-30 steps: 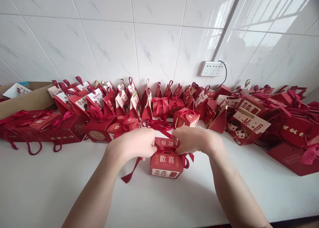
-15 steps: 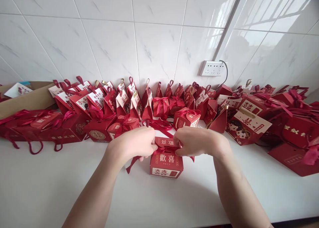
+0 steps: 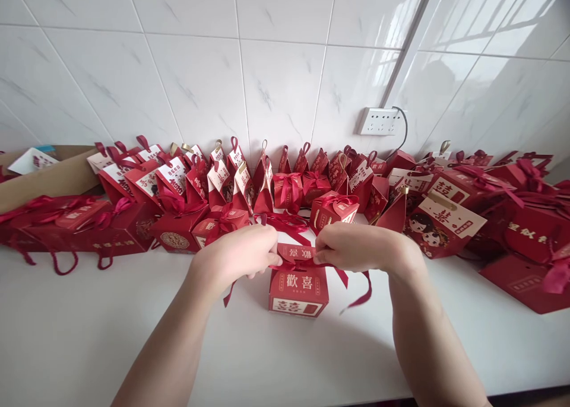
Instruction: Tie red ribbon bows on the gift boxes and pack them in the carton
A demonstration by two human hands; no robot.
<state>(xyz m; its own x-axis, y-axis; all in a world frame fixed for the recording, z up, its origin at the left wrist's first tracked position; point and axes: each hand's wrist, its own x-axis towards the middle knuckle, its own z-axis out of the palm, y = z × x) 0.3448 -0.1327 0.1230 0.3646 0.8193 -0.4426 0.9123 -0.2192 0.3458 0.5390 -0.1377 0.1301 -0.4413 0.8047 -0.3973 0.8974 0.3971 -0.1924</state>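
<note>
Red printed cardboard box (image 3: pixel 298 283): on the white tabletop (image 3: pixel 249 356), between the hands; printed face towards the person, long axis apparently left-right
Dark red satin ribbon (image 3: pixel 303 264): across its top, likely tauter now the right hand has moved outward
Left hand (image 3: pixel 247 250): pinching ribbon
Right hand (image 3: pixel 356 247): pinching ribbon, its tail (image 3: pixel 363 297) dangling below

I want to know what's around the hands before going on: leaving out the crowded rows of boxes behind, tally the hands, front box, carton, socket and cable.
Hands: 2 (left hand, right hand)
Front box: 1
Carton: 1
Socket: 1
Cable: 1
Total: 6
</note>
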